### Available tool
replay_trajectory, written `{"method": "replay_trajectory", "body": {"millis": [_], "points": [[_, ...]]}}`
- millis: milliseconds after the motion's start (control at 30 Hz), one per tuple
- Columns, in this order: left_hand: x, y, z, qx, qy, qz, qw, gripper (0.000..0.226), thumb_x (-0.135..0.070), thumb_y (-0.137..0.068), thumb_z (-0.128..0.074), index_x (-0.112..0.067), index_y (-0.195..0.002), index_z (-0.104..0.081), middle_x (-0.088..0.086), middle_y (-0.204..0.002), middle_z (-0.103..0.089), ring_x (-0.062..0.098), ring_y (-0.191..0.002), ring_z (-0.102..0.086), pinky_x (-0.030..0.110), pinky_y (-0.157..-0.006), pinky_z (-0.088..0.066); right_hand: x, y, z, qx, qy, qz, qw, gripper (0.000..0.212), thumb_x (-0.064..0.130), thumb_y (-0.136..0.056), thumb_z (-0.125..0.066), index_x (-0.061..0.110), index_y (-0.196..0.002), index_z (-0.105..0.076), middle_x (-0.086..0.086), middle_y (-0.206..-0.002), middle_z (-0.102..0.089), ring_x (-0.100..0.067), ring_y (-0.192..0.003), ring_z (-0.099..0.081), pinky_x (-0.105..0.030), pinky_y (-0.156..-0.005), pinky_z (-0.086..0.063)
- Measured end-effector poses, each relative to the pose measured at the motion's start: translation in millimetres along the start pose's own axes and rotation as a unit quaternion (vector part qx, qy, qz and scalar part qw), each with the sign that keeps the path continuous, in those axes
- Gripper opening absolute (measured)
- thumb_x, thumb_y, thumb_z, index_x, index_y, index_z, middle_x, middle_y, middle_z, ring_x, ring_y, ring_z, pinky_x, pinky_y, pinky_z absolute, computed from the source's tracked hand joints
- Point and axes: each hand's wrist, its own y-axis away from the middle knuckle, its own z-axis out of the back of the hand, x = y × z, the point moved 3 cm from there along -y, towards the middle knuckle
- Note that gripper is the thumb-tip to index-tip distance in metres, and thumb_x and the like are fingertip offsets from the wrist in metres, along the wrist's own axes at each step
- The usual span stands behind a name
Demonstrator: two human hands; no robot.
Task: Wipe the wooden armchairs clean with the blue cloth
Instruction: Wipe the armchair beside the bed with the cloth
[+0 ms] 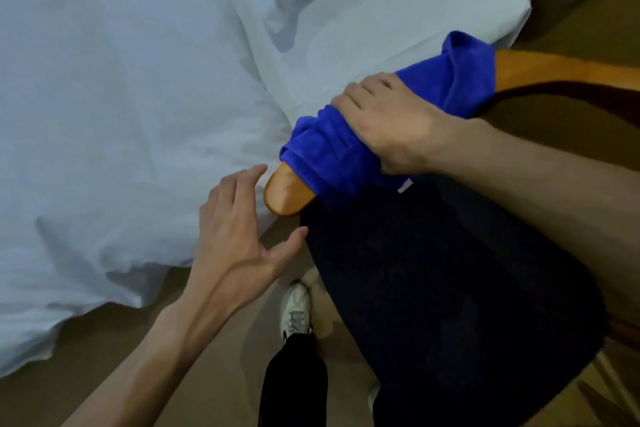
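The blue cloth (339,152) is wrapped over the wooden arm (287,194) of an armchair, whose rounded orange-brown tip pokes out below the cloth. My right hand (388,121) grips the cloth around the armrest, fingers curled over the far side. The same arm continues to the upper right (554,71) beyond the cloth. My left hand (239,229) hovers just left of the arm's tip with fingers spread and holds nothing. The chair's dark seat cushion (433,288) lies below the arm.
A bed with white rumpled sheets (121,97) fills the left and top, close against the chair arm. Tan carpet (86,374) runs along the bottom. My leg in dark trousers and a white shoe (296,308) stand between bed and chair.
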Motion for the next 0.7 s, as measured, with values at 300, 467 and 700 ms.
{"method": "replay_trajectory", "body": {"millis": [300, 467, 700], "points": [[23, 34, 9, 0.014, -0.001, 0.053, 0.999, 0.089, -0.055, -0.067, -0.060, -0.015, -0.141, -0.034, 0.007, -0.135, -0.047, 0.022, -0.120, -0.043, 0.040, -0.101, -0.040, 109, -7, 23, -0.062, -0.031, 0.090, 0.994, 0.049, 0.004, -0.079, -0.030, 0.011, -0.126, -0.042, -0.011, -0.126, -0.049, -0.033, -0.115, -0.045, -0.042, -0.107, -0.027], [25, 43, 9, 0.018, -0.008, 0.066, 0.998, 0.088, -0.047, -0.066, -0.062, -0.015, -0.143, -0.031, 0.007, -0.132, -0.047, 0.024, -0.117, -0.046, 0.043, -0.097, -0.039, 124, -11, 18, -0.062, -0.026, 0.189, 0.980, 0.032, 0.012, -0.098, -0.041, 0.027, -0.122, -0.055, 0.003, -0.123, -0.054, -0.025, -0.114, -0.047, -0.038, -0.105, -0.032], [24, 39, 9, 0.030, -0.021, 0.057, 0.998, 0.094, -0.049, -0.070, -0.071, -0.018, -0.145, -0.025, 0.009, -0.136, -0.045, 0.027, -0.121, -0.044, 0.048, -0.100, -0.038, 93, -18, 15, -0.051, -0.038, 0.234, 0.970, 0.060, 0.020, -0.076, -0.071, 0.027, -0.131, -0.047, -0.002, -0.123, -0.054, -0.025, -0.111, -0.052, -0.039, -0.098, -0.041]]}}
